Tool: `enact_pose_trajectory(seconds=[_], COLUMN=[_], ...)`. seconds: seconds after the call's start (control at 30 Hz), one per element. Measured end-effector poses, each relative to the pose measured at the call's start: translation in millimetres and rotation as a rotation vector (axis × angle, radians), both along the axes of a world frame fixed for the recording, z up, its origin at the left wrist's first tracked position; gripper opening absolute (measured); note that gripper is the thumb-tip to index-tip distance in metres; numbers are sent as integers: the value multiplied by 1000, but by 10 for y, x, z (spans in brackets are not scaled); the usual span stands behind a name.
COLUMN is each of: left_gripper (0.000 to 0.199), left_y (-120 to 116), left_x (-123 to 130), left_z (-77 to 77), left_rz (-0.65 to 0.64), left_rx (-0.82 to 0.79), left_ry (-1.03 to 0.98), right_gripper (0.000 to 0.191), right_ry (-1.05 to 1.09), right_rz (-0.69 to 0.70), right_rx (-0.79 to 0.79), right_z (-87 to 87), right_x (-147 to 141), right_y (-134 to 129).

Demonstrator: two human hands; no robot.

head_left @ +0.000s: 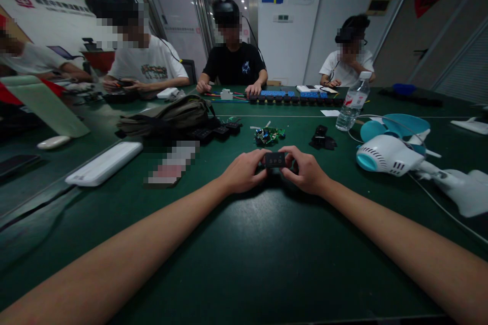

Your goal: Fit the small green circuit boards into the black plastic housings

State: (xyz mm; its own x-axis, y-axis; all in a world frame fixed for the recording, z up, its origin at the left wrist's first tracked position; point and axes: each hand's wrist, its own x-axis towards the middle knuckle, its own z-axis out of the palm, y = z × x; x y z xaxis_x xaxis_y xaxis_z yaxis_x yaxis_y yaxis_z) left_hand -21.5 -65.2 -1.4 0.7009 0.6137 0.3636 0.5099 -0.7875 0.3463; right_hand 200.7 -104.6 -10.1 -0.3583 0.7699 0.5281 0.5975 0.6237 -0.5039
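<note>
A small black rectangular box [275,160] with pale lettering on its face is held up between my two hands, just above the green table. My left hand [246,171] pinches its left end, and my right hand [305,170] grips its right end with thumb and fingers. Just beyond lies a small heap of green circuit boards [270,135] with tiny parts on them. To the right of that heap sit a few black plastic pieces [322,137]. Several black box-shaped cases [208,134] lie to the left, beside a dark bag.
On the right stand a white and teal fan [389,155] and a water bottle [353,101]. The olive bag [168,117] and a white power bank-like block [104,163] lie left. Across the green table [267,254], several people sit near a row of blue-topped blocks [290,96].
</note>
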Motion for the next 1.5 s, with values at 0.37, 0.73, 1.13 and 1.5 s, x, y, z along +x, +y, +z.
enact_pose_trajectory(seconds=[0.37,0.73,1.13,1.5], left_gripper=[39,41,39,39], left_y=[8,13,-4,8], left_x=[-14,-21,-14,-16], left_z=[-12,-13,-4,-9], left_rz=[4,-20,-20,-30], left_rx=[11,19,22,8], left_ry=[34,25,39,33], right_gripper=[38,36,36,36], right_ry=[-5,-31,-44,-51], right_rz=[1,10,8,22], right_rx=[-20,-41,-20,-2], right_z=[4,2,-2,-12], right_x=[0,-3,-10,1], right_y=[-5,-5,-1,12])
